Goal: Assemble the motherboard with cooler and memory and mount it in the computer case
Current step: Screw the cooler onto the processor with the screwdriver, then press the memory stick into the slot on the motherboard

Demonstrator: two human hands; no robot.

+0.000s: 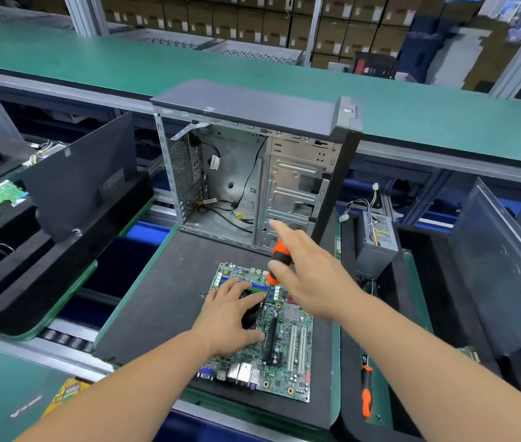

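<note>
My left hand [233,314] lies flat, steadying the black cooler [250,315] on the green motherboard [287,342] on the bench. My right hand [308,272] grips the orange-and-black screwdriver [276,264]; I should keep it upright, pressing gently.

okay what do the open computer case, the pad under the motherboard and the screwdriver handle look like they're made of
Computer case: bare sheet metal inside, dull grey with stamped slots and holes; its dark outer panels look painted or plastic.
Pad: dark grey, matte and slightly fuzzy, probably foam or felt.
Screwdriver in the right hand: orange and black handle, likely moulded plastic with rubbery sections.
</note>
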